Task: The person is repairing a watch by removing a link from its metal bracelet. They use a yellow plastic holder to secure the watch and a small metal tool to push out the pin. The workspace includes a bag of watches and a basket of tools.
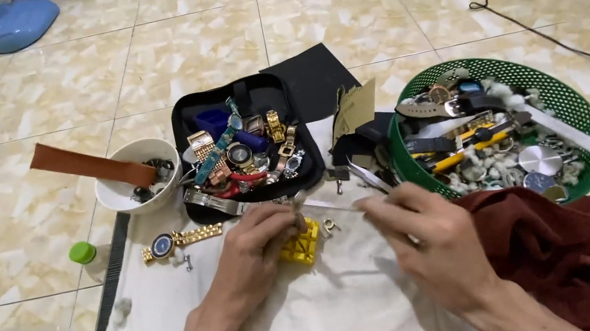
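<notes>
My left hand [254,247] presses on a small yellow plastic holder block [303,243] that lies on a white cloth [315,323]. A steel watch band [214,201] runs from the block toward the black case. My right hand [419,236] pinches a thin metal tool [334,204] whose tip points left at the block. A gold watch with a blue dial [164,246] lies on the cloth, left of my left hand.
A black open case [183,125] holds several watches. To its left stands a white bowl [123,189] with a brown strap [89,166]. At the right are a green basket [572,108] of watch parts and a dark red cloth [560,248]. Fan bases and cables lie behind.
</notes>
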